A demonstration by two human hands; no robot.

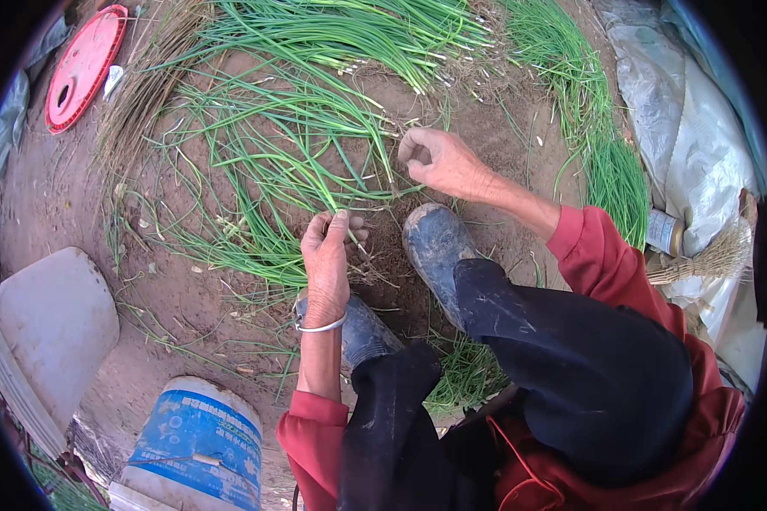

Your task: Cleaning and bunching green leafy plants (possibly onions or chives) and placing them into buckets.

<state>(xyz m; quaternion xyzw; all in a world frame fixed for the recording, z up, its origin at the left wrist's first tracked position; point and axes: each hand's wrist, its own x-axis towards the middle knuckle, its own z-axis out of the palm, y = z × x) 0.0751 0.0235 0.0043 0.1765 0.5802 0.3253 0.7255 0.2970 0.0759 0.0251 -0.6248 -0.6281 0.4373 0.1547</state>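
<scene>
The left hand (325, 260) has its fingers (339, 223) pinched shut on the lower ends of a few green stalks (264, 162), thumb pressed against forefinger, right where the stalks meet the dirt ground (51, 196). A silver bangle (320, 326) sits on that wrist, above a red sleeve (311, 434). The right hand (439, 162) is curled closed beyond the left hand, its fingertips gripping a thin stalk from the same spread. The stalks fan out from the left hand across the ground toward the far side, where a thicker bundle (349, 34) lies. Just beside the left hand, on its right, rests a muddy grey shoe (435, 243); a second shoe (366, 328) shows close under the wrist. Nearer to the person than the left hand stands a blue bucket (200, 439). Far beyond it, at the left, lies a red lid (83, 66). Well to the right of the left hand, a straw broom (712, 255) lies on a grey tarp (699, 145).
</scene>
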